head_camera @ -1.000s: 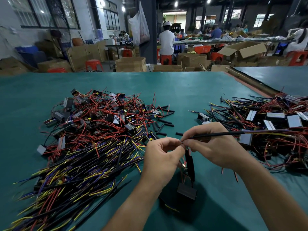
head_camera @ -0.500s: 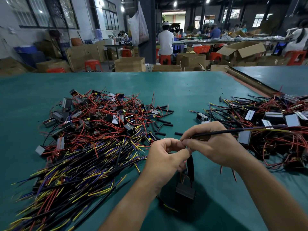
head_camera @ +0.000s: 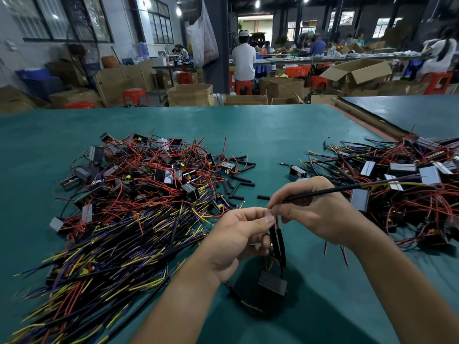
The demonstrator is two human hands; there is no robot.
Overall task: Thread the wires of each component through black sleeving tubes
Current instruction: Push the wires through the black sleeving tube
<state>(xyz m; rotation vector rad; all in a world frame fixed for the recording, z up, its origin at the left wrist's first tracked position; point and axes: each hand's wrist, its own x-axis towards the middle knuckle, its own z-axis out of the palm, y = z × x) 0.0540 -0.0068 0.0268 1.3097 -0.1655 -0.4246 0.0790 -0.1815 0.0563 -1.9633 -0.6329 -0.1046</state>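
the two hands meet over the green counter [head_camera: 273,125], in the gap between the two heaps. the left hand [head_camera: 238,239] has its fingers pinched together on the top of the wires [head_camera: 271,259] that rise from the component [head_camera: 272,285], a small dark block hanging straight below the pinch (whether it rests on the counter or hangs just off it i cannot tell). two short black sleeves [head_camera: 276,240] already sit on those wires, upright and side by side, just under the fingertips.

the right hand [head_camera: 315,214] is clamped, thumb against forefinger, on the near end of a long black tube [head_camera: 323,193]. that tube's long axis runs almost level, out to the right and a little away, with yellow and purple wire showing past its far end over the right heap [head_camera: 409,184]. so the open near end of the tube sits right at the wire tips, touching or nearly so, and crosswise to the upright wires.

my reading is that the next move turns on this: the wire end has to be bent over to line up with the tube's mouth, or the tube swung down. the left heap [head_camera: 149,189] and the loose tube pieces [head_camera: 238,184] lie well apart.
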